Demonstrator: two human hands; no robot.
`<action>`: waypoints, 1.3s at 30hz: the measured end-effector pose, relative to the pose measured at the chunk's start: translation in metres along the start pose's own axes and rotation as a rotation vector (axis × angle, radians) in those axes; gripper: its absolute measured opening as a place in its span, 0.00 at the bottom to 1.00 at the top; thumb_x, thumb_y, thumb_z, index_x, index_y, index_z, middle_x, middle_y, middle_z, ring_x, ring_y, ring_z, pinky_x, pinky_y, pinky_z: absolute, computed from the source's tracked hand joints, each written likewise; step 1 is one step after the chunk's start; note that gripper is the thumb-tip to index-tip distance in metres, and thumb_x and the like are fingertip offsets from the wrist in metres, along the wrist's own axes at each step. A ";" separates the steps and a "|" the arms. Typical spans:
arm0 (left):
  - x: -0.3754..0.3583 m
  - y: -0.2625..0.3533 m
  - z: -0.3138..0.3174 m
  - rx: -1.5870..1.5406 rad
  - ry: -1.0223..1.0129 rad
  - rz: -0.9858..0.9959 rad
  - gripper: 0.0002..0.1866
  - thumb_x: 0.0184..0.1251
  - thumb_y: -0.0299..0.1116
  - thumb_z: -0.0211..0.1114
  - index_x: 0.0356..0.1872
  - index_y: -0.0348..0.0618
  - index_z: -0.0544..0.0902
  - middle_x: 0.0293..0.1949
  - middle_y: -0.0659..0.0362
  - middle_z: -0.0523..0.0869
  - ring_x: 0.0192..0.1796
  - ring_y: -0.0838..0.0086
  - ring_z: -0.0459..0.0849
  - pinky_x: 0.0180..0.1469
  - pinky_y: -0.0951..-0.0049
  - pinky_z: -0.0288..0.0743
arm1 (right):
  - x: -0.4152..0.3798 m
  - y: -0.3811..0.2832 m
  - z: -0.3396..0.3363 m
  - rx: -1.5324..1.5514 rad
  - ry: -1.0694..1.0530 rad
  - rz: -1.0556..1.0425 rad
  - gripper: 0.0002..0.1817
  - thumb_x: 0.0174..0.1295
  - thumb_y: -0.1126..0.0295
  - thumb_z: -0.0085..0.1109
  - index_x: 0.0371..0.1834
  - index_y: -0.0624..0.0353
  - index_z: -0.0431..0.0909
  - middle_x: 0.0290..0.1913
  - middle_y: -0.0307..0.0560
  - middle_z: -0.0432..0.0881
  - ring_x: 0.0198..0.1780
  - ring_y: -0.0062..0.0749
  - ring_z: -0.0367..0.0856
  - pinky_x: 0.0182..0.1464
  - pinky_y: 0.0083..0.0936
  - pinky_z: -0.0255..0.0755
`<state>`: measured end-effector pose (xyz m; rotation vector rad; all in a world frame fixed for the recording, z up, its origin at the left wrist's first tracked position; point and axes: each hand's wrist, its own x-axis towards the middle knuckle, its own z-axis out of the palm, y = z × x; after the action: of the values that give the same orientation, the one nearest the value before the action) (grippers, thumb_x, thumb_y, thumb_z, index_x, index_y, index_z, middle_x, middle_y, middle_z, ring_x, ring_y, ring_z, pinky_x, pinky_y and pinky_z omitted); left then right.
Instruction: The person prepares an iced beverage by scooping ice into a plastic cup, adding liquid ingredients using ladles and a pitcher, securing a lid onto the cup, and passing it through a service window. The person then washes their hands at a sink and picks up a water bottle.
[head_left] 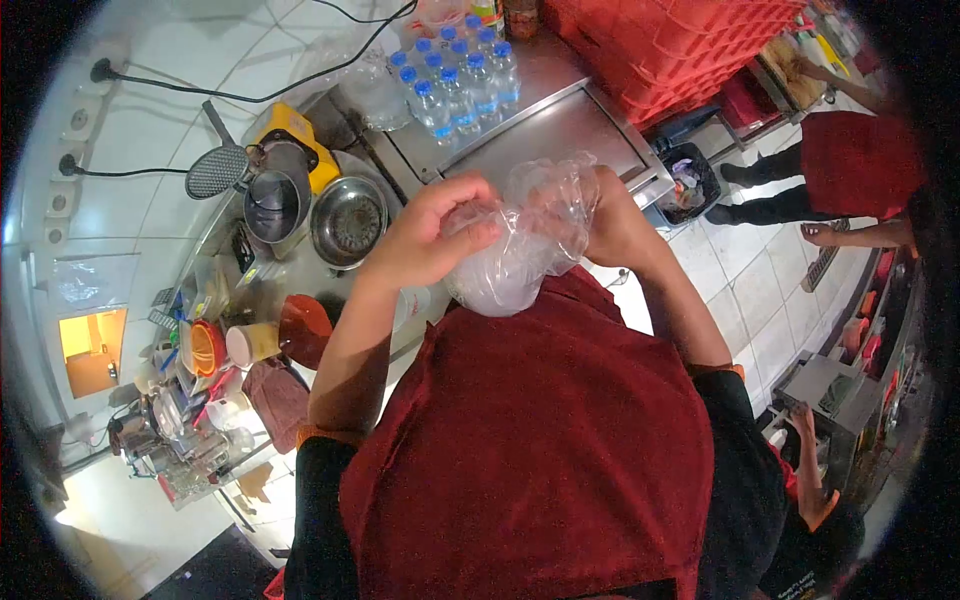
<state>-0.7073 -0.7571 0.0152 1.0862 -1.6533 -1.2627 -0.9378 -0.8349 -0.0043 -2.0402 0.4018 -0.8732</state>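
Note:
A clear plastic bag (505, 275) with something whitish in its rounded lower part hangs in front of my chest. My left hand (432, 232) has its fingers and thumb closed on the left side of the bag. My right hand (612, 222) grips the gathered, crumpled upper part of the plastic, its fingers partly hidden behind it. What fills the bag cannot be made out. Below the bag is my dark red apron (540, 430).
Ahead stands a steel counter (550, 135) with a pack of blue-capped water bottles (460, 85) and red crates (670, 50). A metal bowl (348, 222) and a pot (275, 205) are to the left. A bin (688, 185) and two people are on the right.

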 end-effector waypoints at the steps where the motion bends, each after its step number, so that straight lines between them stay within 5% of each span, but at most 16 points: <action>1: -0.002 -0.007 -0.003 0.067 -0.010 -0.025 0.10 0.64 0.29 0.66 0.42 0.37 0.78 0.39 0.63 0.78 0.45 0.81 0.74 0.49 0.75 0.70 | 0.001 -0.001 0.000 0.001 0.002 -0.002 0.08 0.56 0.70 0.69 0.39 0.56 0.86 0.37 0.50 0.86 0.37 0.44 0.84 0.43 0.35 0.77; 3: -0.003 -0.010 -0.004 0.132 -0.021 -0.053 0.11 0.62 0.27 0.65 0.44 0.37 0.77 0.44 0.63 0.79 0.50 0.79 0.75 0.54 0.74 0.70 | 0.001 -0.003 -0.001 0.001 -0.113 0.122 0.10 0.57 0.70 0.68 0.42 0.55 0.86 0.36 0.52 0.86 0.37 0.47 0.84 0.42 0.37 0.77; 9: 0.000 -0.006 0.008 0.060 0.036 -0.016 0.08 0.62 0.28 0.65 0.36 0.37 0.76 0.33 0.62 0.77 0.39 0.80 0.76 0.44 0.75 0.72 | 0.009 0.000 0.000 -0.160 -0.140 0.033 0.10 0.55 0.68 0.67 0.41 0.53 0.85 0.34 0.55 0.84 0.36 0.56 0.82 0.40 0.41 0.76; 12: 0.000 -0.005 0.008 0.086 0.058 -0.050 0.07 0.61 0.28 0.65 0.35 0.37 0.76 0.32 0.62 0.78 0.39 0.80 0.76 0.45 0.75 0.73 | 0.005 0.001 -0.003 -0.410 -0.175 0.028 0.10 0.51 0.67 0.67 0.38 0.53 0.85 0.33 0.55 0.84 0.36 0.57 0.81 0.39 0.44 0.75; 25: 0.001 -0.004 0.004 0.159 0.063 -0.018 0.07 0.58 0.25 0.62 0.29 0.38 0.72 0.33 0.60 0.77 0.37 0.78 0.74 0.43 0.75 0.70 | -0.005 -0.026 -0.028 -0.356 -0.144 -0.035 0.11 0.49 0.67 0.67 0.36 0.56 0.83 0.34 0.54 0.83 0.36 0.56 0.81 0.38 0.43 0.75; 31: -0.002 -0.009 0.004 0.151 0.100 0.065 0.07 0.55 0.22 0.63 0.28 0.37 0.72 0.35 0.56 0.81 0.41 0.73 0.80 0.47 0.73 0.73 | -0.011 -0.037 -0.039 -0.342 -0.020 0.033 0.13 0.48 0.65 0.75 0.31 0.57 0.81 0.33 0.48 0.82 0.34 0.50 0.80 0.40 0.38 0.72; 33: -0.004 -0.016 0.002 0.117 0.126 0.093 0.07 0.55 0.23 0.63 0.28 0.37 0.72 0.36 0.55 0.82 0.42 0.73 0.80 0.49 0.73 0.73 | -0.009 -0.047 -0.044 -0.481 0.092 -0.038 0.13 0.50 0.62 0.73 0.36 0.56 0.86 0.36 0.49 0.85 0.38 0.51 0.83 0.41 0.40 0.76; 39: -0.007 -0.021 0.008 0.030 0.156 0.132 0.08 0.55 0.26 0.64 0.28 0.39 0.72 0.44 0.53 0.82 0.47 0.70 0.80 0.54 0.70 0.72 | -0.027 -0.013 -0.051 -0.421 0.259 -0.177 0.10 0.49 0.65 0.75 0.33 0.54 0.87 0.38 0.43 0.87 0.44 0.42 0.85 0.46 0.37 0.77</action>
<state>-0.7083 -0.7507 -0.0070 1.0478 -1.6030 -1.0450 -0.9941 -0.8423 0.0143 -2.3789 0.5932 -1.2524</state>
